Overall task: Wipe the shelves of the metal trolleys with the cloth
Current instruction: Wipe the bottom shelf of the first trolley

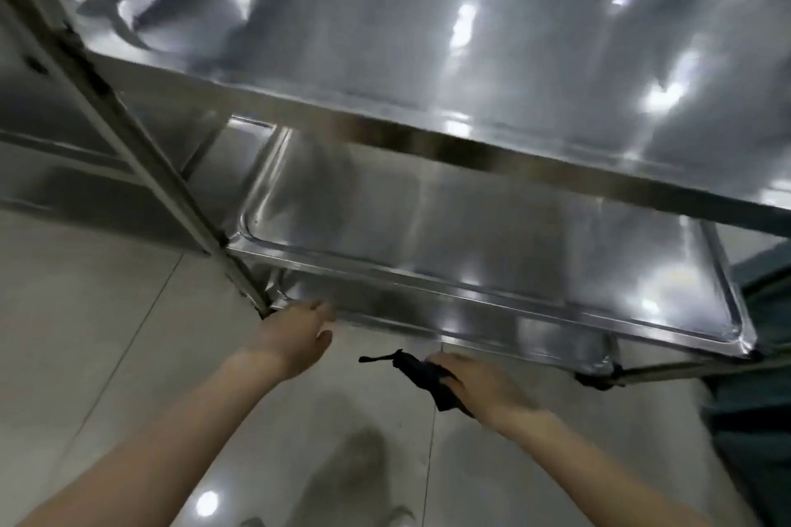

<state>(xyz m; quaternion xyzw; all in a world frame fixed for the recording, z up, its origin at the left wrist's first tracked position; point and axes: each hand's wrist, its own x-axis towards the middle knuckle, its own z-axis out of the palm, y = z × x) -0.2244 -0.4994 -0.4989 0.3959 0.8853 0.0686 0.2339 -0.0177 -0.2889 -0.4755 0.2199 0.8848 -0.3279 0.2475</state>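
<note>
A shiny metal trolley fills the view, with a top shelf (492,26) and a lower shelf (471,235) under it. My right hand (479,385) grips a dark cloth (421,372) just in front of the lower shelf's front rim, below its level. My left hand (295,334) reaches toward the lower shelf's front left corner beside the trolley's upright post (128,133); its fingers look relaxed and hold nothing. The image is blurred by motion.
A second metal trolley (85,167) stands to the left, close against the first. Pale floor tiles (107,312) lie below. A dark green fabric or bin (753,377) stands at the right edge. My shoe (355,475) shows at the bottom.
</note>
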